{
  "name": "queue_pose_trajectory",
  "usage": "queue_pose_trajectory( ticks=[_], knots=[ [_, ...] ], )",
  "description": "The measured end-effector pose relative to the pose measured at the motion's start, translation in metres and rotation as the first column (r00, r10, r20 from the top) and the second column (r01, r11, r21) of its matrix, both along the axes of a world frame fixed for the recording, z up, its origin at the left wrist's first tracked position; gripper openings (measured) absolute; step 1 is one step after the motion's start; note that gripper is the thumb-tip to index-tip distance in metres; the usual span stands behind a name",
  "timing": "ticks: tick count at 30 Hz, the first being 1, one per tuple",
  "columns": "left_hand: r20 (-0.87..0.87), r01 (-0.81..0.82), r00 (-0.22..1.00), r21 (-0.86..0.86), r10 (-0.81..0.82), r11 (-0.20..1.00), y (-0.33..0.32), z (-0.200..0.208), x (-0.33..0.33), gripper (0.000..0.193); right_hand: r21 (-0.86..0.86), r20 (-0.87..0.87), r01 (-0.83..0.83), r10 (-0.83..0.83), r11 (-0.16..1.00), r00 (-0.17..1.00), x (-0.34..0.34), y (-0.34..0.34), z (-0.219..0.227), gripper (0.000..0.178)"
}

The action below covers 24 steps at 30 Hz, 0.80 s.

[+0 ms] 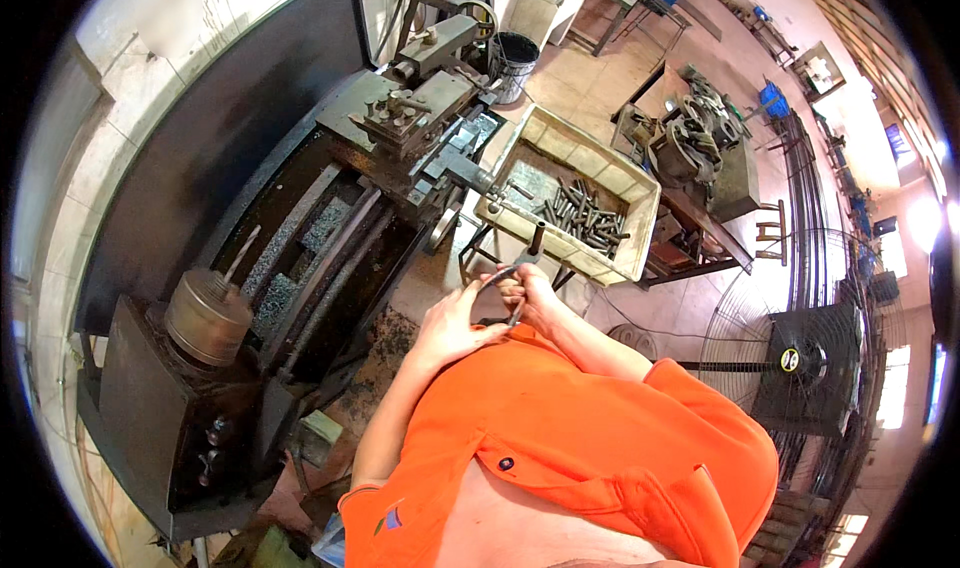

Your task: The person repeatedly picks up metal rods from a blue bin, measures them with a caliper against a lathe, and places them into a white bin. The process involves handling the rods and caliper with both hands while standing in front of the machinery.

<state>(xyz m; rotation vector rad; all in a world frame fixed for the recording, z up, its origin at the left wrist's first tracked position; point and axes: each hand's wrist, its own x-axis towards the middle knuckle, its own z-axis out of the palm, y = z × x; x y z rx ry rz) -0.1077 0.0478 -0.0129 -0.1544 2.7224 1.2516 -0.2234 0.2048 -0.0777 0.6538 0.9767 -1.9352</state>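
While the left hand [453, 323] and right hand [534, 291] grasp a dark metal tool [502, 276] — fingers curled round it, just off the near edge of the cream crate [592, 146] — best brace both wrists; slack grip likely lets it twist.

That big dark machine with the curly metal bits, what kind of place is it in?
Probably a metalworking shop. The big machine looks like a lathe, with metal shavings lying in its bed, and a pale crate holds a heap of short metal rods.
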Motion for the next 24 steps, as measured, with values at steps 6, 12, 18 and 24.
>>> queue_pose_trajectory(
  ticks=[6, 12, 18, 24],
  knots=[
    [0.150, -0.422, 0.905, 0.205, 0.398, 0.883, -0.057, -0.030, 0.061, 0.058, 0.082, -0.118, 0.093, -0.083, 0.992, 0.990, -0.074, 0.028, -0.004, 0.031],
    [0.277, -0.748, 0.653, 0.092, 0.705, 0.657, -0.055, -0.034, 0.162, 0.047, -0.152, 0.158, 0.177, -0.153, 0.972, 0.976, -0.145, 0.086, -0.036, 0.065],
    [0.320, -0.971, 0.061, 0.238, 0.945, -0.018, -0.012, -0.053, 0.305, 0.044, -0.065, -0.041, -0.299, 0.297, 0.952, 0.954, -0.039, 0.029, -0.015, 0.071],
    [0.291, -0.643, -0.662, 0.251, 0.690, -0.723, 0.062, -0.125, 0.439, 0.021, -0.067, -0.065, -0.660, 0.657, 0.748, 0.751, -0.023, -0.022, -0.038, 0.063]
  ],
)
